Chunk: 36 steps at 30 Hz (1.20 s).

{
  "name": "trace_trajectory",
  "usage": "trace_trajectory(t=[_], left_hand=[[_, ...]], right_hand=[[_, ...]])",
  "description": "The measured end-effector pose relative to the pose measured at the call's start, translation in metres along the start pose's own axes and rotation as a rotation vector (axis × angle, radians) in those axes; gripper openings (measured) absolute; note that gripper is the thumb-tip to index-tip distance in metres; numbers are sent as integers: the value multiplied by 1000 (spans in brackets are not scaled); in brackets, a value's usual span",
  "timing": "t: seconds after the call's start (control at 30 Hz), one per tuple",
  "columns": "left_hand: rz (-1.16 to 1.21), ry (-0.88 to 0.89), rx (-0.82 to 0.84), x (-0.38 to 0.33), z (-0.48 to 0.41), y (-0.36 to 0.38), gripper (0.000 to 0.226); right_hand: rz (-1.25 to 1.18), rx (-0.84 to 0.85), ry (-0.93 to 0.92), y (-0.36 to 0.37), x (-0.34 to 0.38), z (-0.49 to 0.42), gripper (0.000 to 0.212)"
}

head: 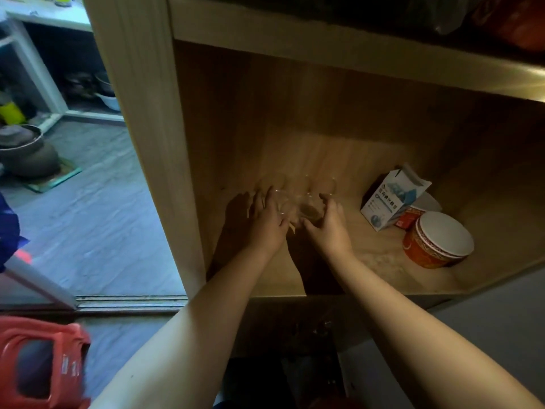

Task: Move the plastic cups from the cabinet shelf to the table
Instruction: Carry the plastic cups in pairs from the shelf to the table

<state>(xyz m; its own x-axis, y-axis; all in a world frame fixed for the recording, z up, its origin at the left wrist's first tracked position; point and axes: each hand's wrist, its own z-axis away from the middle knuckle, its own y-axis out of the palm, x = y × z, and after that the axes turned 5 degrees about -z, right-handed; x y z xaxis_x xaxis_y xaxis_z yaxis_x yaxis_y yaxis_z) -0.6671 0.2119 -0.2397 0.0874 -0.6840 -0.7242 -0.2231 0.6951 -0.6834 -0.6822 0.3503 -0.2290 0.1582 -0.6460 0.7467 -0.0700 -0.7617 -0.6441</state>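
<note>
1. The clear plastic cups (298, 199) sit bunched on the cabinet shelf (368, 261), toward its left side, a little way in from the front edge. They are see-through in dim light, so how many there are is hard to call.
2. Both hands are right on the cluster. The left hand (265, 222) flanks it on the left, fingers spread and curled against the near cups. The right hand (328, 227) closes in from the right, fingers half-curled round one cup's wall.
3. Whether either hand has a firm hold, I cannot tell; the cups look to be standing on the shelf, not lifted.
4. The key relation: the cups lie between the two palms and just beyond the fingertips, upright, rims up. Both hands are equally near, so it reads as a squeeze from both sides.
5. Well to the right stand a blue-and-white carton (389, 199) and an orange lidded tub (439, 240) near the front edge, clear of the hands.
6. The table does not show for certain from here.
</note>
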Motion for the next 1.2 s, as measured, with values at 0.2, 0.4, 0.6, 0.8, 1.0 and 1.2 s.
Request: trace_trajectory(t=[0.2,0.4,0.6,0.8,1.0,1.2], left_hand=[[50,-62,-11,-2,-6,9,81],[-2,-81,-35,-5,-11,12,74],[59,-62,-35,-3,-4,11,54],[66,-76,-61,-9,21,-8,60],[125,-43,-129,-42,48,-50,62],[179,84,-212,-69,96,-90,57]], right_hand=[[49,-86,-54,7,-8,-6,76],[31,-70,-42,8,-12,-12,75],[23,-64,-57,4,-10,-6,74],[-12,-45,-58,-18,4,16,74],[-75,-8,-129,-61,33,45,73],[-149,-41,-218,-91,58,78,69]])
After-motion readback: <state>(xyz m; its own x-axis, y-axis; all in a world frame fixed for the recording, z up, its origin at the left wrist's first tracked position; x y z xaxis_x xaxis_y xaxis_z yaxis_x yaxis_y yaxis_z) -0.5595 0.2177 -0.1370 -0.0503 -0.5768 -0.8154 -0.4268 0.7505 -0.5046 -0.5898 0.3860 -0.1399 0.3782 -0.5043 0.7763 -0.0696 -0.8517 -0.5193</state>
